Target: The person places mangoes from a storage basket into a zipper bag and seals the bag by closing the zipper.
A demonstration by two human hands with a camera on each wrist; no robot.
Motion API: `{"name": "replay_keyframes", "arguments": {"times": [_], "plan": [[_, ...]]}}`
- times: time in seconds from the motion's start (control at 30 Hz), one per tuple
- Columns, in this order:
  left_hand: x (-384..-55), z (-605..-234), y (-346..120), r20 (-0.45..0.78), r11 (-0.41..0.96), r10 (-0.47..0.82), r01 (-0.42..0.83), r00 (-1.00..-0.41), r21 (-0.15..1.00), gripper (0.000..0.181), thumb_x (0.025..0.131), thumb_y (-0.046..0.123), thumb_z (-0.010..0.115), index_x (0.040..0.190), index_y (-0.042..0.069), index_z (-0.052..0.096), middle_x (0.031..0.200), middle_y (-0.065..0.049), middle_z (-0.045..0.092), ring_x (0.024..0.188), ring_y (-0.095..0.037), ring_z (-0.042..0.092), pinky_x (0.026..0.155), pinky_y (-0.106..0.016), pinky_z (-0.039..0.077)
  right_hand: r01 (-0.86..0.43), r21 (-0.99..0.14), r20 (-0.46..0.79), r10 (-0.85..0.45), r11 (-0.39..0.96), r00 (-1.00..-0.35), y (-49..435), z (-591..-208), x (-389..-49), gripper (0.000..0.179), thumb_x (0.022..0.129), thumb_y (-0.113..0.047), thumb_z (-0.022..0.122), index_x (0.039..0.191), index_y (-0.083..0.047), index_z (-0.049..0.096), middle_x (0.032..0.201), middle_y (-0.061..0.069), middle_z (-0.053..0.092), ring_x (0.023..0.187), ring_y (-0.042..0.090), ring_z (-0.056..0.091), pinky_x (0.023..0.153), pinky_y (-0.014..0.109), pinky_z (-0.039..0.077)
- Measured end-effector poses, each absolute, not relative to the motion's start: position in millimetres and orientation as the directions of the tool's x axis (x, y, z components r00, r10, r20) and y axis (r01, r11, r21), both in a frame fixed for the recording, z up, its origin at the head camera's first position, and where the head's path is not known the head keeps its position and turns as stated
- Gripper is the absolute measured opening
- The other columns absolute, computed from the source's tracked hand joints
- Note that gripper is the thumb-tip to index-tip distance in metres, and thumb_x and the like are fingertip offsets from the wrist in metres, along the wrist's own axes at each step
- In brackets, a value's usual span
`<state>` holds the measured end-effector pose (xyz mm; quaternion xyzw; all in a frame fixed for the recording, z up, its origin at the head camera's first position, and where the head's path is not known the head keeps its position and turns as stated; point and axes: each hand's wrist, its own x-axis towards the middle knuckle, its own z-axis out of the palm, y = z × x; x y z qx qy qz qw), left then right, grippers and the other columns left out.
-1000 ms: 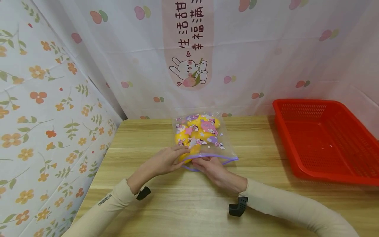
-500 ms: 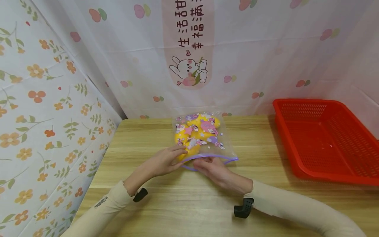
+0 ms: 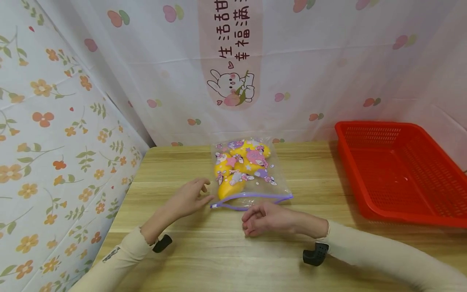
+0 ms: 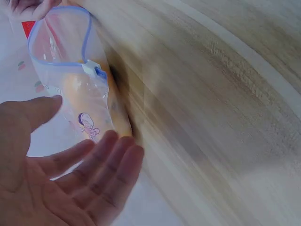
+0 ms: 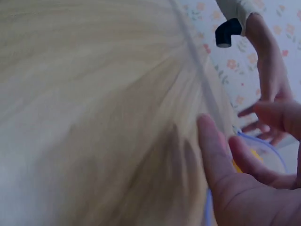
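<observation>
A clear zip bag [image 3: 275, 178] with printed cartoon figures lies on the table. Through its film show several smooth yellow pieces [image 3: 230, 187] that look like fruit. The bag's purple zip edge [image 3: 251, 195] gapes toward me, and a white slider [image 4: 91, 67] sits at its left end. My left hand [image 3: 187, 198] is just left of that slider, fingers spread and apart from the bag. In front of the bag's mouth is my right hand [image 3: 270, 219], loosely bent and holding nothing. The right wrist view shows its fingers [image 5: 214, 153] over the table.
On the right stands a red plastic basket [image 3: 355, 178] with perforated walls. The wooden table [image 3: 204, 259] ends at a printed curtain [image 3: 292, 73] behind and a flowered cloth [image 3: 54, 142] at the left.
My right hand has come out of the bag's mouth toward me. My left hand has let go of the bag's left edge and moved left. The bag stays in place.
</observation>
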<state>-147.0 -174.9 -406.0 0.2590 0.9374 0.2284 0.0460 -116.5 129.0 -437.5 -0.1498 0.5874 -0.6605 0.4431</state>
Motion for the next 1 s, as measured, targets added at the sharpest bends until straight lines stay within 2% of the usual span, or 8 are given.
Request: {"name": "replay_keyframes", "arguments": {"times": [0.13, 0.27, 0.4, 0.53, 0.63, 0.77, 1.0], "plan": [[-147, -406, -177, -0.054, 0.792, 0.466, 0.389, -0.883, 0.470, 0.033, 0.098, 0.026, 0.070, 0.114, -0.002, 0.066, 0.095, -0.012, 0.073, 0.082, -0.023, 0.070, 0.072, -0.039, 0.059, 0.292, -0.938, -0.322, -0.780, 0.187, -0.536, 137, -425, -117, 0.033, 0.097, 0.000, 0.064, 0.124, 0.017, 0.054, 0.116, 0.029, 0.063, 0.104, 0.035, 0.066, 0.092, 0.049, 0.054], [-148, -410, -179, -0.108, 0.794, 0.453, 0.346, -0.885, 0.501, 0.028, 0.099, 0.026, 0.069, 0.110, 0.000, 0.068, 0.093, -0.011, 0.074, 0.085, -0.025, 0.071, 0.073, -0.040, 0.059, 0.177, -0.950, -0.311, -0.771, 0.256, -0.556, 145, -414, -120, 0.035, 0.098, -0.006, 0.067, 0.125, 0.013, 0.055, 0.120, 0.027, 0.062, 0.105, 0.033, 0.065, 0.089, 0.051, 0.056], [-149, -411, -179, -0.164, 0.791, 0.443, 0.297, -0.881, 0.535, 0.029, 0.098, 0.026, 0.069, 0.111, -0.001, 0.068, 0.094, -0.011, 0.074, 0.085, -0.023, 0.071, 0.072, -0.037, 0.059, 0.090, -0.946, -0.305, -0.759, 0.311, -0.576, 151, -404, -124, 0.036, 0.098, -0.009, 0.066, 0.127, 0.009, 0.057, 0.121, 0.024, 0.060, 0.104, 0.031, 0.064, 0.087, 0.052, 0.056], [-147, -411, -177, -0.253, 0.749, 0.433, 0.189, -0.865, 0.635, 0.033, 0.098, 0.021, 0.069, 0.116, -0.007, 0.065, 0.093, -0.011, 0.073, 0.077, -0.022, 0.071, 0.065, -0.034, 0.059, 0.015, -0.944, -0.274, -0.761, 0.329, -0.588, 155, -395, -129, 0.034, 0.097, -0.008, 0.066, 0.127, 0.008, 0.058, 0.120, 0.022, 0.060, 0.104, 0.030, 0.063, 0.085, 0.051, 0.057], [-146, -411, -176, -0.313, 0.691, 0.436, 0.092, -0.844, 0.717, 0.035, 0.099, 0.015, 0.066, 0.121, -0.012, 0.059, 0.091, -0.012, 0.073, 0.072, -0.024, 0.070, 0.061, -0.035, 0.060, -0.031, -0.938, -0.260, -0.759, 0.345, -0.597, 157, -387, -131, 0.033, 0.098, -0.009, 0.067, 0.126, 0.006, 0.058, 0.121, 0.021, 0.060, 0.104, 0.034, 0.064, 0.084, 0.053, 0.057], [-144, -411, -175, -0.345, 0.633, 0.442, 0.016, -0.828, 0.774, 0.035, 0.100, 0.009, 0.064, 0.124, -0.014, 0.054, 0.089, -0.013, 0.072, 0.073, -0.027, 0.070, 0.062, -0.038, 0.061, -0.078, -0.929, -0.242, -0.755, 0.362, -0.610, 161, -378, -136, 0.031, 0.098, -0.010, 0.068, 0.125, 0.004, 0.060, 0.122, 0.021, 0.059, 0.104, 0.042, 0.063, 0.083, 0.055, 0.056], [-143, -415, -176, -0.365, 0.537, 0.429, -0.092, -0.826, 0.839, 0.035, 0.100, 0.004, 0.063, 0.126, -0.015, 0.050, 0.090, -0.016, 0.070, 0.078, -0.030, 0.070, 0.065, -0.040, 0.062, -0.280, -0.879, -0.119, -0.745, 0.387, -0.656, 168, -368, -147, 0.030, 0.098, -0.013, 0.068, 0.124, 0.000, 0.061, 0.119, 0.014, 0.063, 0.109, 0.031, 0.064, 0.092, 0.038, 0.055]]}}
